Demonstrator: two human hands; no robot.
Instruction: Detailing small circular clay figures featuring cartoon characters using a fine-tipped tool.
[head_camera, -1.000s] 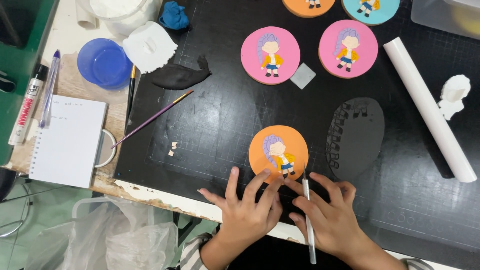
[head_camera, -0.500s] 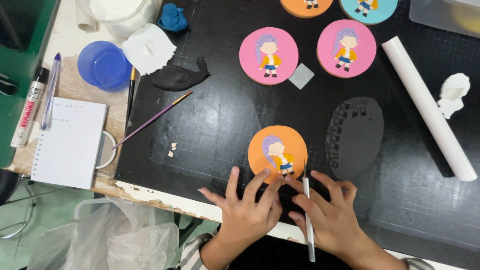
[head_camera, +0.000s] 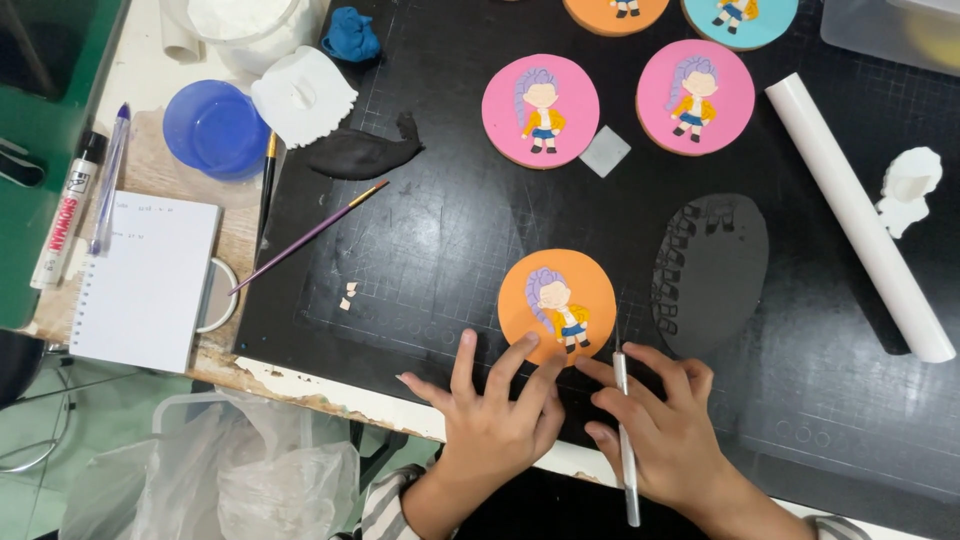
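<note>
An orange round disc (head_camera: 555, 275) with a small purple-haired figure on it lies on the black cutting mat (head_camera: 440, 230) near the front edge. My left hand (head_camera: 495, 420) rests with spread fingers touching the disc's lower rim. Beside it, my right hand (head_camera: 665, 430) grips a thin white modelling tool (head_camera: 625, 440), its tip pointing at the disc's lower right edge.
Two pink discs (head_camera: 541, 110) (head_camera: 694, 97) with similar figures lie further back. A rolled-out black sheet with cut-outs (head_camera: 710, 272) and a white rolling pin (head_camera: 857, 213) lie to the right. A paintbrush (head_camera: 310, 235), black clay lump (head_camera: 362, 153), blue cup (head_camera: 216, 130), notepad (head_camera: 145, 280) and pens sit left.
Both hands stay at the orange disc's lower edge; the tool tip has shifted only slightly.
</note>
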